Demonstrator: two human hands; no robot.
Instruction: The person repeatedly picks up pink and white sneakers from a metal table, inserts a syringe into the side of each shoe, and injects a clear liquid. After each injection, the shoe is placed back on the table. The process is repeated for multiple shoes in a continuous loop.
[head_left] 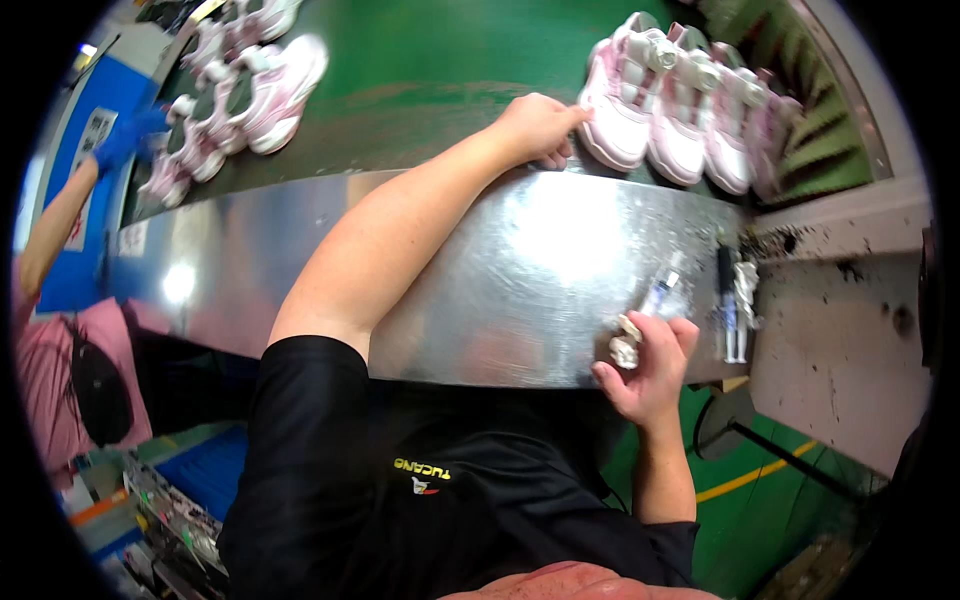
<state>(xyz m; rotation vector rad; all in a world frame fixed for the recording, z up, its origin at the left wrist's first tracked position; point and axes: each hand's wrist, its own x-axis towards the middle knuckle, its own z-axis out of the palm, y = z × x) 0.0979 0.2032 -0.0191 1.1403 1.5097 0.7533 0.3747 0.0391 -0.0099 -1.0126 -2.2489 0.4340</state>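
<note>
Steel sheeting fronts the conveyor's near edge (520, 260), and just before it the right hand (652, 368) is closed around a small clear applicator (660, 295) with a crumpled rag (627, 345). Past that edge, the left hand (535, 128) rests open, fingertips touching the nearest of four pink-and-white sneakers (618, 100) (lined up side by side) on the green belt (420, 50). None looks treated yet, I judge. More sneakers (245, 85) lie toward the far left corner, near a blue-gloved co-worker's hand (128, 135). No containers show.
</note>
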